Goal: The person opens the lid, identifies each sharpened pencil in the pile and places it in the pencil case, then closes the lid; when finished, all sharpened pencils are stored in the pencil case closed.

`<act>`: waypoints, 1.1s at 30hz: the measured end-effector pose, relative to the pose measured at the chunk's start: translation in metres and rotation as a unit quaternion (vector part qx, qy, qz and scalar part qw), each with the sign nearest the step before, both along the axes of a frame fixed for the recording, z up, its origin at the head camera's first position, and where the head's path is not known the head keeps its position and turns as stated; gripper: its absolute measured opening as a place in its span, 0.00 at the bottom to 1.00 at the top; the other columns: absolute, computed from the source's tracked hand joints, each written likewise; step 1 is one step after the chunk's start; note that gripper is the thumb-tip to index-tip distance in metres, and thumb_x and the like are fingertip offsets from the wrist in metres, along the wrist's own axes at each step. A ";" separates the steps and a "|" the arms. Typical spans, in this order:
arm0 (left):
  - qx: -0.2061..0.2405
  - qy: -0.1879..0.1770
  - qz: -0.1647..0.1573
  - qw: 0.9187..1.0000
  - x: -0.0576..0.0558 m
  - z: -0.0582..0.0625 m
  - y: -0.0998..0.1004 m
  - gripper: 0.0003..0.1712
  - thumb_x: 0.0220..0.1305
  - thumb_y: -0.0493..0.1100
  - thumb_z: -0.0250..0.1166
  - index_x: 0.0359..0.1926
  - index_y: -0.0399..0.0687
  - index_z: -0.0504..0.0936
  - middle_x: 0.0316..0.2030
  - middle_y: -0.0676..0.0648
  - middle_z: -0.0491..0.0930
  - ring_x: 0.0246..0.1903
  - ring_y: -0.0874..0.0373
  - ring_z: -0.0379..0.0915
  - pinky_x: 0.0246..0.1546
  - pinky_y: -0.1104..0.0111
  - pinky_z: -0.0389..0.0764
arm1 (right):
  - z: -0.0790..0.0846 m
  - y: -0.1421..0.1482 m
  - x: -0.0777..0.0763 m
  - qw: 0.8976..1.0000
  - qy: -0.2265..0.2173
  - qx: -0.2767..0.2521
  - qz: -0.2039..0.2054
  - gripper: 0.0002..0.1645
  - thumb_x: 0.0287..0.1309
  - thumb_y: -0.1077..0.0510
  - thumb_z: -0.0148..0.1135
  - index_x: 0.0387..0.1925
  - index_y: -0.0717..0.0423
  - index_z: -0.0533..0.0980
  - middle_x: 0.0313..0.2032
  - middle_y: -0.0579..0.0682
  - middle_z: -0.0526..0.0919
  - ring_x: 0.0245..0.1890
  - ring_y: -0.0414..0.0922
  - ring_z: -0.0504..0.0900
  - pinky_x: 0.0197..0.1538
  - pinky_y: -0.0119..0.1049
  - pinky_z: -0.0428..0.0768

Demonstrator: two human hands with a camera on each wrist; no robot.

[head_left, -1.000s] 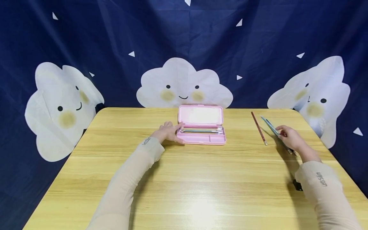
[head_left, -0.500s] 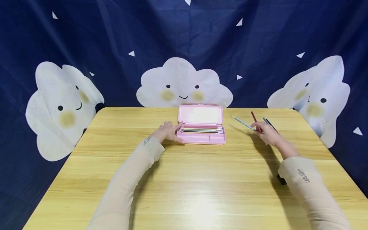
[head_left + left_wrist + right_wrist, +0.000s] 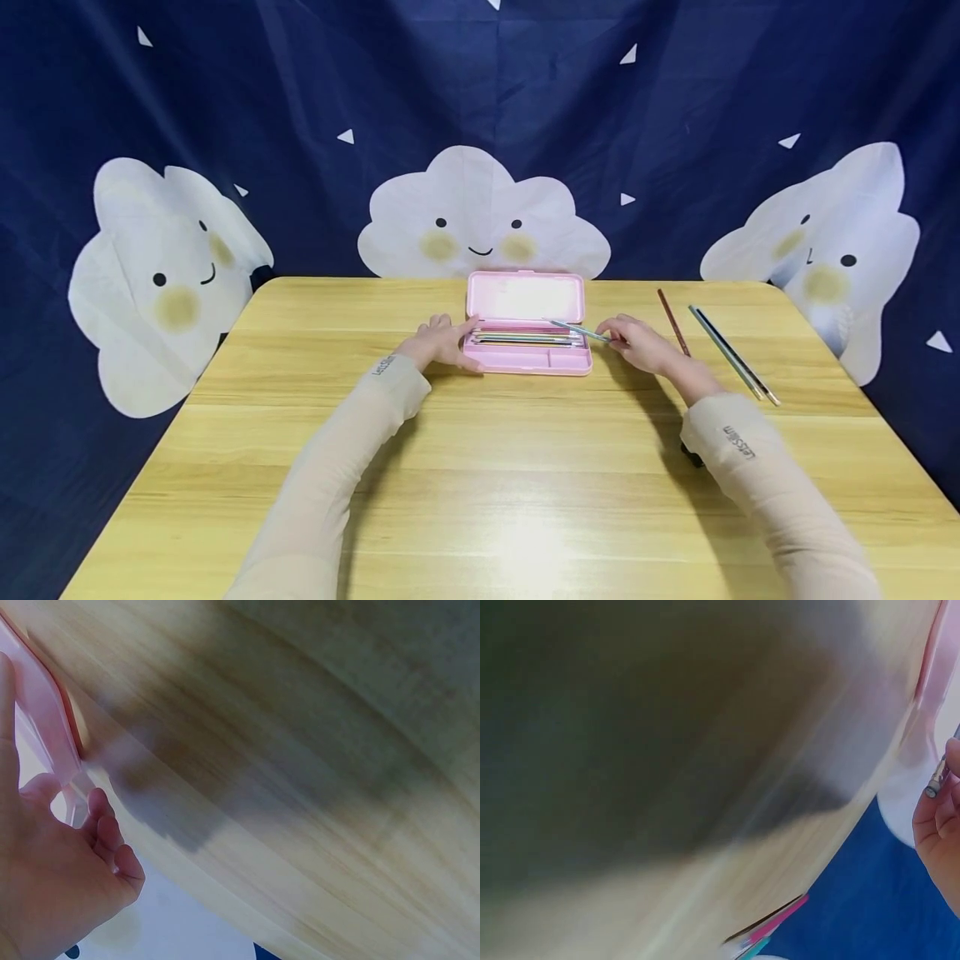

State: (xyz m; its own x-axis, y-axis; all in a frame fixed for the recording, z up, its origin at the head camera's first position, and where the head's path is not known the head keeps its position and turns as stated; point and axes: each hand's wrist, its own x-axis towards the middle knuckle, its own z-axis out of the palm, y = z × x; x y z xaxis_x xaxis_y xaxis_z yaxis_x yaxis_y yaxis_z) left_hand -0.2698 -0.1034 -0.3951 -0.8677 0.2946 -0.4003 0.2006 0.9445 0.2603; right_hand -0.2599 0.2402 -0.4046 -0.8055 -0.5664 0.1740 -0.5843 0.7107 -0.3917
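The open pink pencil case (image 3: 510, 363) lies at the back middle of the table, its lid raised. Several pencils (image 3: 517, 337) fill its rear compartment, and the front one is divided in two. My left hand (image 3: 435, 343) grips the case's left end, thumb at the front corner and index finger near the hinge. In the left wrist view, the other fingers of that hand (image 3: 67, 862) are loosely bent. Between thumb and fingers, my right hand (image 3: 637, 343) pinches a light blue pencil (image 3: 581, 330) near its eraser end. The pencil's pointed end reaches left over the case.
On the table (image 3: 450, 483) to the right lie a dark red pencil (image 3: 672, 321), a blue-green pencil (image 3: 723, 350) and a dark pencil (image 3: 750, 377). A navy curtain (image 3: 300, 100) with cloud faces hangs behind the table's back edge.
My right hand has taken the light blue pencil from the pencils on the right and carried it left to the case. My left hand has stayed on the case.
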 end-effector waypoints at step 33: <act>0.007 0.008 -0.006 1.000 -0.001 -0.003 -0.001 0.61 0.40 0.71 0.66 0.70 0.67 0.42 0.62 0.34 0.52 0.56 0.46 0.49 0.57 0.55 0.55 | 0.000 -0.084 -0.020 0.996 -0.035 0.045 0.075 0.17 0.49 0.77 0.51 0.38 0.62 0.78 0.26 0.52 0.71 0.29 0.45 0.68 0.39 0.39 0.70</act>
State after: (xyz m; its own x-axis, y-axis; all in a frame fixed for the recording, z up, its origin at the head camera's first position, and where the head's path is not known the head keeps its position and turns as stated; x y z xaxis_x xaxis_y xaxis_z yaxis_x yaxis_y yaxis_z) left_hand -0.2708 -0.1041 -0.3979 -0.8699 0.3110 -0.3828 0.2161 0.9380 0.2710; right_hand -0.2802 0.1565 -0.4051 -0.7192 -0.6919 0.0636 -0.6600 0.6516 -0.3740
